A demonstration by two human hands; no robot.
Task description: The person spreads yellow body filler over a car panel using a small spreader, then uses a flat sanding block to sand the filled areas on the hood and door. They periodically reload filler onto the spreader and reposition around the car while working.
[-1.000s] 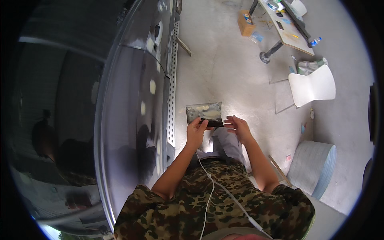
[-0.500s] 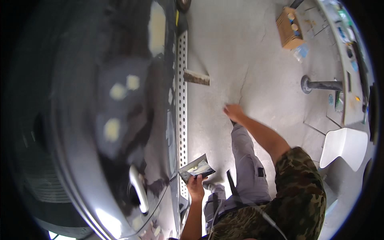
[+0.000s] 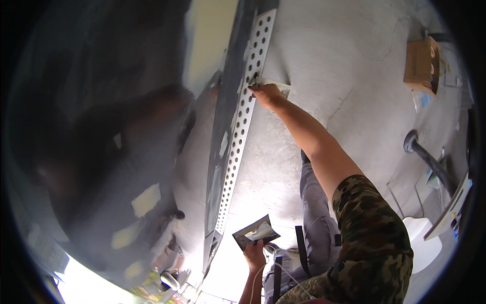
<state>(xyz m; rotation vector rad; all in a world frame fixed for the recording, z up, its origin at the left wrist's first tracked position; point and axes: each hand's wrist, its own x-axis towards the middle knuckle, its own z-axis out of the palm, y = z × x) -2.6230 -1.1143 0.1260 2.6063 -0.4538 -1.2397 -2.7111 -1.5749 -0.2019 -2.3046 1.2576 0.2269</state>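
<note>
My right hand reaches far forward to the car's perforated running board. Its fingers are closed at the inner end of a flat rectangular scraper, which juts out over the floor; the hand covers part of it. Low in the view, my left hand grips a dark, flat mixing board by its near edge. Pale, smeared putty lies on that board. On the left, the dark car body carries several cream filler patches, among them a large patch near the top.
A cardboard box with cans stands on the floor at far right. Below it are a dark post with a round base, a white seat and a table edge. A white cable hangs by my left forearm.
My right hand has moved forward and left from above the floor onto the scraper at the running board. The left hand still holds the mixing board. The view has shifted and tilted.
</note>
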